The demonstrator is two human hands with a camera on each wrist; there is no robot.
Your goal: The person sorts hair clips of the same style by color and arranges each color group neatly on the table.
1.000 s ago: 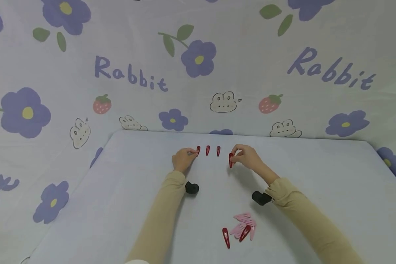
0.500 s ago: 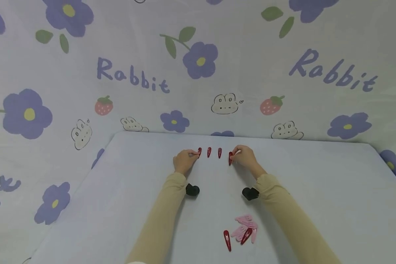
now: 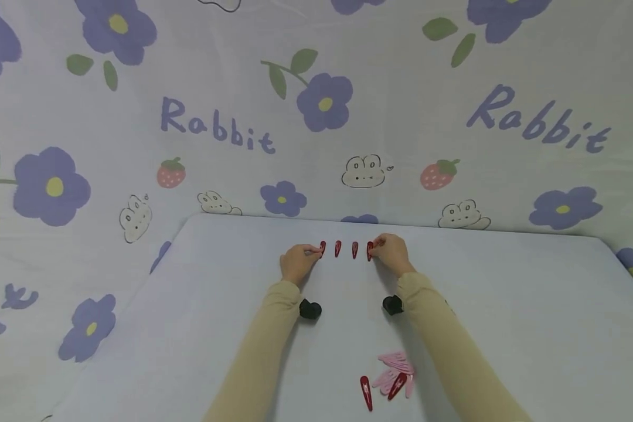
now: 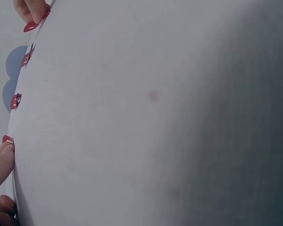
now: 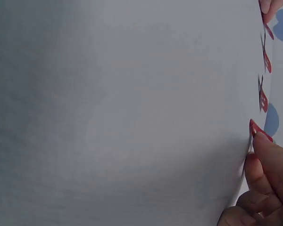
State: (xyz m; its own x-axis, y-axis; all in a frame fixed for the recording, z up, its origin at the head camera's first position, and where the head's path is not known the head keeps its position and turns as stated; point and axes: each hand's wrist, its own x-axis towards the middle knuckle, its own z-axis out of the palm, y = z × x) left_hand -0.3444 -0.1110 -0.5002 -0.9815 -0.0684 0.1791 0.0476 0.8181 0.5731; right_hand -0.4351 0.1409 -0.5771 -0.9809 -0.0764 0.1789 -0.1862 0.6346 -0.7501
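Four-sided spacing aside, a row of red snap hair clips stands near the table's far edge, with two middle clips (image 3: 338, 248) (image 3: 355, 249) untouched. My left hand (image 3: 296, 264) pinches the leftmost red hair clip (image 3: 323, 247) between thumb and finger. At the row's other end, my right hand (image 3: 392, 255) holds the rightmost red hair clip (image 3: 370, 251) by its side. In the right wrist view the thumb covers part of this clip (image 5: 255, 127). The left wrist view shows the left thumb over the lower part of its clip (image 4: 8, 139).
Nearer on the white table (image 3: 216, 351) lies a small pile of pink hair clips (image 3: 395, 360). One red clip (image 3: 397, 387) rests on the pile and another red clip (image 3: 366, 392) lies left of it. A patterned cloth (image 3: 232, 70) hangs behind the table.
My right hand has moved left and away from me with its red hair clip, bringing it level with the row. The left hand stays at the leftmost clip.
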